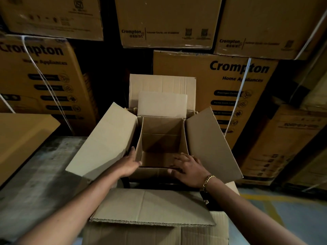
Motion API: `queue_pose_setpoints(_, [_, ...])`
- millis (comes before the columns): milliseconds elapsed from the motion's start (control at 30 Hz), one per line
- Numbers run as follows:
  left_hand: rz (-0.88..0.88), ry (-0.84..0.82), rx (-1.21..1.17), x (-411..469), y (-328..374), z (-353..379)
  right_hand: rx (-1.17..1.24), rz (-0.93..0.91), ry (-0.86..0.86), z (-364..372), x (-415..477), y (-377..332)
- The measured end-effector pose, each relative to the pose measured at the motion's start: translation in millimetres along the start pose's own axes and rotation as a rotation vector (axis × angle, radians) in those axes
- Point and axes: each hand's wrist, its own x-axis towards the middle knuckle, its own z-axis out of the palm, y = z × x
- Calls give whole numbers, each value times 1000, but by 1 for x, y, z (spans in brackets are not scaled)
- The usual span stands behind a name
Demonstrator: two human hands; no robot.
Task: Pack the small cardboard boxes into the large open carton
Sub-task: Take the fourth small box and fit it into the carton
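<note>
The open carton [161,138] stands in the middle, directly in front of the person, with its flaps spread to the left, to the right and upright on the far side. Its inner walls and bottom show plain brown cardboard. The left hand [131,162] grasps the near left corner of the rim, with the thumb up along the outside. The right hand [187,168] lies on the near rim, released, with the fingers spread and the tips reaching over the edge. A gold chain bracelet [208,182] sits on the right wrist.

A wider flap [162,82] stands behind the far one, and a near flap [150,207] lies toward the person (I cannot tell whether these belong to a second, larger box around the first).

The floor [44,174] is grey worn concrete on the left; on the near right it is blue-grey with yellow lines [265,207]. A flat cardboard sheet [21,138] lies at the left.

The room is dim. Stacked cartons [221,96] fill the far side, some bound with white straps [245,82]. Their print reads "Crompton" and "Home Appliances", and the upper ones read "Crompton assist". The smaller print is too blurred to read.
</note>
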Motion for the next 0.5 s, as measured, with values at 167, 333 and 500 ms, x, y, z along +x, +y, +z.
queue_pose_setpoints(167, [15,41,-31,0,-1,-7,3,31,4,-5,0,2])
queue_pose_setpoints(333, [36,63,-41,-1,0,-10,-7,43,20,-8,3,5])
queue_pose_setpoints(500, [82,137,-68,-1,-6,-17,22,60,54,-15,5,12])
